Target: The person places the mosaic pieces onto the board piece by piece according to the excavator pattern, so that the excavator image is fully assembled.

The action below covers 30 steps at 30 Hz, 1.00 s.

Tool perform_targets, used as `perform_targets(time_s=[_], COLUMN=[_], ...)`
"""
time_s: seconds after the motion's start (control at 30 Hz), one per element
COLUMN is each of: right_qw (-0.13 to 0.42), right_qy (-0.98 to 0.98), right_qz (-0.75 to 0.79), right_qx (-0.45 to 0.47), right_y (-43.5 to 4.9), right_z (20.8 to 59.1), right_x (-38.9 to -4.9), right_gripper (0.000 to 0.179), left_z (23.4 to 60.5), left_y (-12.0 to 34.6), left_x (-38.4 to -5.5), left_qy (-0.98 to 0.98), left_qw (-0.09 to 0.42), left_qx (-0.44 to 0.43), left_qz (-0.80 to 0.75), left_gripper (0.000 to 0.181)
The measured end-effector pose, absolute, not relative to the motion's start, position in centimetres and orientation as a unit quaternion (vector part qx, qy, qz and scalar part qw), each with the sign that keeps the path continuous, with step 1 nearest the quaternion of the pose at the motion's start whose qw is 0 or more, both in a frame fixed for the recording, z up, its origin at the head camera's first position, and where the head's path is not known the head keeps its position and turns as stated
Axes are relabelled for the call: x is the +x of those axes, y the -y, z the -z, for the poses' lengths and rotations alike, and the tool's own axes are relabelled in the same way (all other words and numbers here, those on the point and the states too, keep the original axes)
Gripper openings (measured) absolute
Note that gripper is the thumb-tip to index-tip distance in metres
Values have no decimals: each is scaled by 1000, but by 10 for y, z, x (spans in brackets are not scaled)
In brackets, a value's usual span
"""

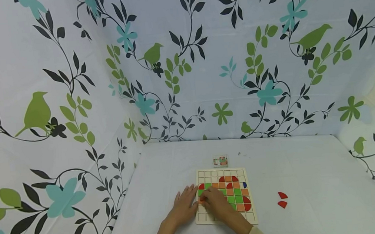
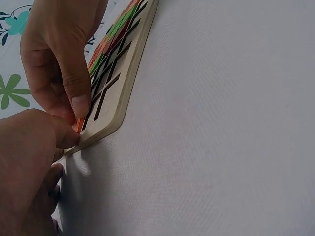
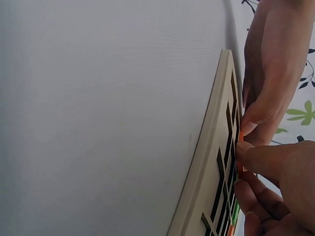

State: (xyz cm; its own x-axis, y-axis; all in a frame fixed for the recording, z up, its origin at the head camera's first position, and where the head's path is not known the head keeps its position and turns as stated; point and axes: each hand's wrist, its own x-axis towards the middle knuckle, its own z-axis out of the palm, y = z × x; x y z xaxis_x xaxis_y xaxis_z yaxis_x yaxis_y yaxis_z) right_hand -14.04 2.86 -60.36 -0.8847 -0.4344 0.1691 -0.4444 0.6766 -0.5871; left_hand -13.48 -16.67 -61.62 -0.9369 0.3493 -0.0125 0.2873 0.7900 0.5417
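A wooden grid board (image 1: 221,172) lies on the table, partly filled with red, green, orange and blue tiles. My right hand (image 1: 216,202) is over its left part, thumb and fingers pinching an orange tile (image 2: 78,125) at a cell by the left edge. Beside that edge rests my left hand (image 1: 184,205), fingers extended and spread. In the left wrist view the left thumb (image 2: 66,135) reaches the board's rim right by the orange tile. From the right wrist, the orange tile (image 3: 240,168) shows between the two hands, mostly covered by fingers.
Two red quarter-round tiles (image 1: 283,199) lie on the white table (image 1: 313,173) to the right of the board. Behind the board is a small pattern card (image 1: 220,161). Patterned cloth (image 1: 184,76) hangs at the back and sides.
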Motion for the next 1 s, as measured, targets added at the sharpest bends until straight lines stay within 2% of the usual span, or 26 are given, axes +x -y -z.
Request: perform_targets(time_s=[0.3, 0.5, 0.7, 0.9, 1.0], right_qw=[20, 20, 9, 10, 7], right_qy=[921, 915, 918, 957, 963], right_qz=[-315, -335, -368, -285, -266], right_qx=[228, 223, 149, 49, 40], right_y=[-28, -44, -95, -165, -203], right_z=[609, 600, 582, 568, 568], right_x=[-143, -141, -132, -120, -114], right_gripper=[5, 4, 15, 33, 34], left_z=[618, 618, 615, 616, 619], left_y=[167, 167, 165, 166, 167], left_x=[-137, -136, -135, -136, -136], left_qy=[-945, -947, -948, -945, -941], left_qw=[59, 61, 61, 57, 48], left_qx=[167, 162, 158, 164, 169], left_qz=[-276, -272, -271, -277, -288], left_gripper=[59, 59, 60, 60, 60])
